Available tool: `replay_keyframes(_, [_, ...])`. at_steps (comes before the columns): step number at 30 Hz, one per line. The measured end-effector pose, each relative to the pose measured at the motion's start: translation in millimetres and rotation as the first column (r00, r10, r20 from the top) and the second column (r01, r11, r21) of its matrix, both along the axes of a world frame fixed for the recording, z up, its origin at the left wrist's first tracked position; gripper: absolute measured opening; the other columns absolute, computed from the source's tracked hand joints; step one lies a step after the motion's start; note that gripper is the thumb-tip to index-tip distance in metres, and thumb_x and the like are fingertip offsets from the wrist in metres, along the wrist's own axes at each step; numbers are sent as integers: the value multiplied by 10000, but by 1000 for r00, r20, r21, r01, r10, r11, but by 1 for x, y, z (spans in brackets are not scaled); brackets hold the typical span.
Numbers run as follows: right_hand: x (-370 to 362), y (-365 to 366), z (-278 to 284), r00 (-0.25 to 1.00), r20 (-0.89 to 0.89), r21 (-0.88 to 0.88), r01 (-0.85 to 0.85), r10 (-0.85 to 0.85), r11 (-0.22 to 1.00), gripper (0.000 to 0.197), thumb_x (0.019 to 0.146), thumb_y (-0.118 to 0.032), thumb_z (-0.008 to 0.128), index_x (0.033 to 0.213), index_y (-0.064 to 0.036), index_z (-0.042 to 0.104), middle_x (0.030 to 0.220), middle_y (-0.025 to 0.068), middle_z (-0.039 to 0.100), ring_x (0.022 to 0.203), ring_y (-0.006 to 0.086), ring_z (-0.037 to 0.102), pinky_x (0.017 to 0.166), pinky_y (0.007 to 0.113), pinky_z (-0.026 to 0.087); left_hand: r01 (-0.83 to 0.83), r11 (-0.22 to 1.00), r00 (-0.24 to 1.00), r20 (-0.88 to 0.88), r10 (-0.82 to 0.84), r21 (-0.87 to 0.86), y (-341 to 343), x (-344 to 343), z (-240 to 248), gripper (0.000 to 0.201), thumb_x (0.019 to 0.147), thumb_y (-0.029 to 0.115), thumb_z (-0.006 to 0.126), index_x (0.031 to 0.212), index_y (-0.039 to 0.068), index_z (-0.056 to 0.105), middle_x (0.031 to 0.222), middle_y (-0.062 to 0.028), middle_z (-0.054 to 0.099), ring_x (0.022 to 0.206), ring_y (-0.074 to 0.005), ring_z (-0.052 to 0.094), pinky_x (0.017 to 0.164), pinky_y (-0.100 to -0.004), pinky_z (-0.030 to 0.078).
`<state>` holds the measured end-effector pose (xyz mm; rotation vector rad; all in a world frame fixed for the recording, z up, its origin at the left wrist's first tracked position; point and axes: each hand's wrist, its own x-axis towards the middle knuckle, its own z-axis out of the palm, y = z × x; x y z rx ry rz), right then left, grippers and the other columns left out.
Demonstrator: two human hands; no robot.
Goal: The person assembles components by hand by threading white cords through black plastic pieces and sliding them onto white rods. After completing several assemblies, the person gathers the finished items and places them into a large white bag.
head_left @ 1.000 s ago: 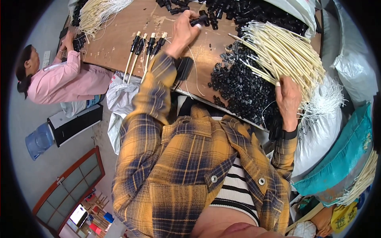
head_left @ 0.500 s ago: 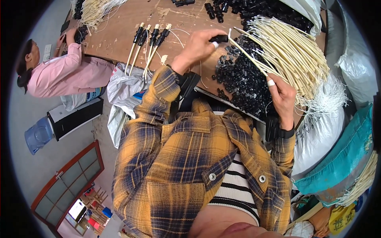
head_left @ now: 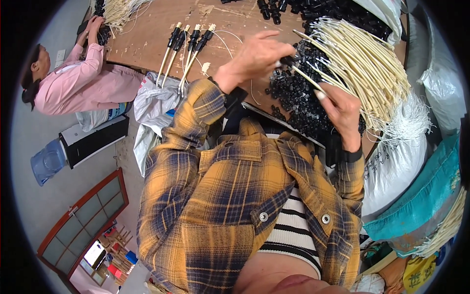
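My left hand is closed on a black plastic connector, mostly covered by the fingers. From the right, my right hand pinches a thin cream-coloured tube, whose far end reaches the connector; whether it sits inside I cannot tell. Below both hands spreads a pile of small black plastic parts. A large bundle of similar cream tubes with white thread ends lies to the right. Left of my left hand, several black connectors with cream tubes in them lie in a row at the table edge.
The worn brown table carries more black connectors at the back. White sacks and a teal sack crowd the right side. At the far left a person in pink works at the table. A white bag hangs at the near edge.
My right hand has moved up and left, bringing the tube's end to the connector. My left hand has shifted slightly right and down, some fingers now lifted.
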<state>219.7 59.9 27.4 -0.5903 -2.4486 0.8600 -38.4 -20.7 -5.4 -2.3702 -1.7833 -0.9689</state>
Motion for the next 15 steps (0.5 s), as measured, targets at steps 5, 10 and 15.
replay_keyframes(5, [-25,2,-14,937,253,188,197,-241,962,76,777,-53,674,772,-45,599,986,99,688,709,216,641,614,338,477,61,986,996,-51,-69,-155,-2,64,43,202,768,177,674,954,168,596,803,-2,621,689,-183,633,508,-313,489])
replay_keyframes(10, [15,28,-14,921,-366,-650,-148,-136,746,75,835,-116,664,780,-94,618,943,40,680,687,119,596,598,255,472,-305,912,925,145,352,-273,-21,14,-11,122,835,191,642,903,95,609,661,-41,579,574,-182,593,505,-325,464])
replay_keyframes(15, [-22,-10,-7,980,201,71,-13,-1,997,205,779,-179,755,901,-73,627,668,45,569,546,151,532,513,285,434,37,807,592,664,457,-589,-4,51,-2,180,795,142,679,911,8,649,687,-54,626,596,-134,582,571,-319,475])
